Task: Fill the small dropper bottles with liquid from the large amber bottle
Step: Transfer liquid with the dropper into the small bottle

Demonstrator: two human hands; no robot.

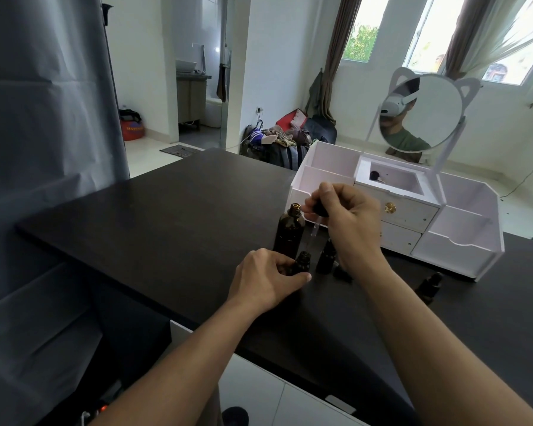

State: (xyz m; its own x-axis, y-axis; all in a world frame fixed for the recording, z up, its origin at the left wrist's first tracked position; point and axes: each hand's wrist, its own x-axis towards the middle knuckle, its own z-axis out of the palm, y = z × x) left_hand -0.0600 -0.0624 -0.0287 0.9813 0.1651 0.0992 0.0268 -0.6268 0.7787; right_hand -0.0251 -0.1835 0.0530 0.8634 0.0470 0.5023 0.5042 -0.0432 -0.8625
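The large amber bottle (289, 232) stands uncapped on the dark table (166, 216). In front of it my left hand (266, 279) grips a small open dropper bottle (302, 262) at its base. My right hand (348, 222) pinches the black bulb of a dropper (316, 224), whose glass tube points down at the small bottle's mouth. A second small bottle (326, 256) stands just right of the first, partly behind my right wrist. A third small capped bottle (430, 285) stands farther right.
A white organiser (456, 241) with drawers and a cat-eared round mirror (422, 112) sits at the back right of the table. A small dark cap (342, 273) lies by my right wrist. The table's near edge runs diagonally below my forearms.
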